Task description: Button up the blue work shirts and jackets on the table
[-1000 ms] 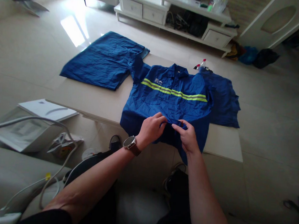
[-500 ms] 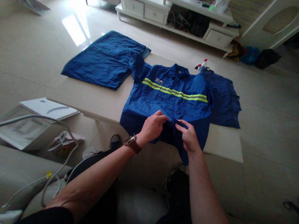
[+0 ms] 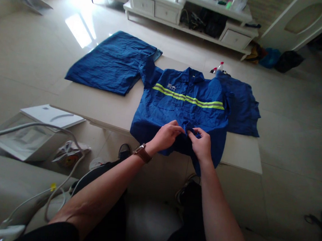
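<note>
A blue work jacket [image 3: 162, 109] with a yellow and grey reflective stripe lies front up on the white table [image 3: 109, 107], collar away from me. Its lower edge hangs over the table's near side. My left hand [image 3: 167, 135], with a watch on the wrist, pinches the jacket's front opening near the hem. Close beside it, my right hand [image 3: 201, 142] grips the other side of the same opening, thumb and fingers closed on the cloth. Whether a button or other fastener sits between the fingertips is too small to see.
Folded blue cloth [image 3: 109, 64] lies at the table's left, another blue garment [image 3: 240, 104] at the right. Bottles with red caps [image 3: 220, 66] stand behind the jacket. A white cabinet [image 3: 166, 13] is at the back. A grey hose [image 3: 38, 124] and a clear-sided box [image 3: 34, 136] are at lower left.
My right hand has shifted slightly left, and my left fingertips have moved a little right. Both hands stay on the jacket's front opening.
</note>
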{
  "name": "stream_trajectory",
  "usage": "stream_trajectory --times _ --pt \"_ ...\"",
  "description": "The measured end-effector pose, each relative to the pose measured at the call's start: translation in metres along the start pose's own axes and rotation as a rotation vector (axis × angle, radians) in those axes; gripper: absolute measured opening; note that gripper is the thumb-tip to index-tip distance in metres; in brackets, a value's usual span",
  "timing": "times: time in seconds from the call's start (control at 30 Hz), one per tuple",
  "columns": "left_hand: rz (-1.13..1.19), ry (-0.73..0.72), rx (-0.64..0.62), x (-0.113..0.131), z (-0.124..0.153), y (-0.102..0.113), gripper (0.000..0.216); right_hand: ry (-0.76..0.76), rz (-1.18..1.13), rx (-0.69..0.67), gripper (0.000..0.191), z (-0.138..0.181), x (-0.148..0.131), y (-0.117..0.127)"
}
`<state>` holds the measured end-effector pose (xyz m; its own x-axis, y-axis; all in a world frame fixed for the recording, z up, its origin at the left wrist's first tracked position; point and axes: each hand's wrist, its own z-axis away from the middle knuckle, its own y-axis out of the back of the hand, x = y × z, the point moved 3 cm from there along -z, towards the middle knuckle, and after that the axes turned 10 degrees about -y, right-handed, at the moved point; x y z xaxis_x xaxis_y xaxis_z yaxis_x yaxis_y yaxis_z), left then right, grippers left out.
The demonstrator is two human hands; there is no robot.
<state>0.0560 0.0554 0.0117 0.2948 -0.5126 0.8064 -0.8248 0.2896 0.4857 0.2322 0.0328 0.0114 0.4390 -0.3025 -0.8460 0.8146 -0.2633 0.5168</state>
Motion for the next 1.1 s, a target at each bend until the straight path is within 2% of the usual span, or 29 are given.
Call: stream_trajectory --times 0.13,0.2,0.3,0.4,0.53,0.7,0.8,0.9,0.97,1.1 --pt "-0.141 -0.001 -0.227 0.001 0.002 0.008 0.031 0.001 0.060 0.192 0.021 -0.001 0.000 0.014" --pt "-0.207 0.025 -0.326 0.000 0.004 0.012 0.032 0.005 0.118 0.219 0.015 -0.003 0.002 0.023" --pt "-0.254 0.067 -0.394 -0.002 0.006 0.013 0.035 0.039 0.333 0.181 0.014 -0.005 0.007 0.034" --pt "-0.261 0.066 -0.400 -0.004 0.006 0.011 0.036 0.145 0.533 0.172 0.031 -0.005 0.009 0.035" --pt "-0.229 0.042 -0.441 -0.004 0.006 0.007 0.036 0.272 0.573 0.041 0.035 -0.001 0.010 0.013" --pt "-0.060 0.035 -0.563 0.001 0.005 0.005 0.032 0.242 0.645 -0.101 0.033 0.003 0.019 -0.013" --pt "0.054 0.119 -0.688 0.002 0.008 0.005 0.027 0.227 0.638 -0.152 0.015 0.004 0.020 -0.019" --pt "0.064 0.297 -0.821 -0.002 0.013 0.005 0.014 0.180 0.591 -0.188 0.013 0.005 0.015 -0.019" --pt "-0.024 0.355 -0.761 -0.006 0.014 0.005 0.014 0.169 0.514 -0.184 0.013 0.006 0.010 -0.017" --pt "-0.295 0.333 -0.375 -0.006 0.010 0.003 0.030 0.187 0.315 -0.166 0.011 0.007 -0.002 -0.010"
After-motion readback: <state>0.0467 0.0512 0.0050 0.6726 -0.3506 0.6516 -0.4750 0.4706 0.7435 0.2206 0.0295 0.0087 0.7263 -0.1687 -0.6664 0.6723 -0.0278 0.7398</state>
